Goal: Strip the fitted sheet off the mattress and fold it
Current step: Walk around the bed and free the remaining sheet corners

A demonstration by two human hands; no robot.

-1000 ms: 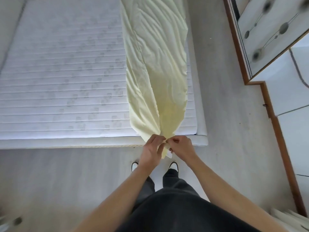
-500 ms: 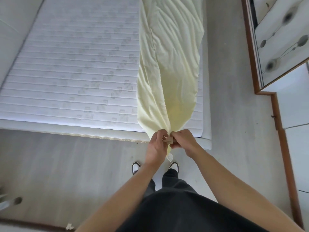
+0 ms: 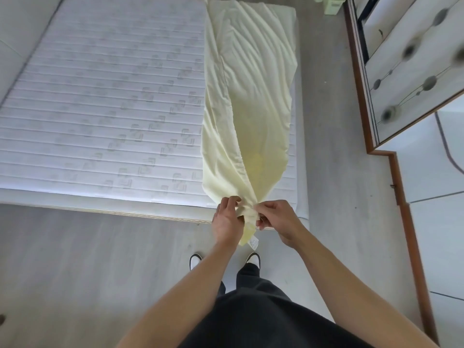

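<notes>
A pale yellow fitted sheet lies as a long folded strip along the right side of a bare white mattress, running from the far end to the near edge, where it narrows into a gathered bunch that hangs just past the mattress edge. The person stands at the foot of the mattress and holds that bunch with both hands close together. The left hand grips the gathered cloth from its left side, fingers curled round the fabric with the thumb on top. The right hand pinches the same bunch from the right, fingertips pressed into the folds, almost touching the left hand. Below the hands a short tail of sheet hangs down, ending in a small white care label; its print is too small to read. The mattress surface is quilted in horizontal bands with faint grey square patterns, and most of it is uncovered. The floor is light grey wood-look planking. On the right stands a wardrobe with a brown frame and a pale panel bearing dark round dots on thin lines. Two dark shoes with white toes show under dark trousers.
</notes>
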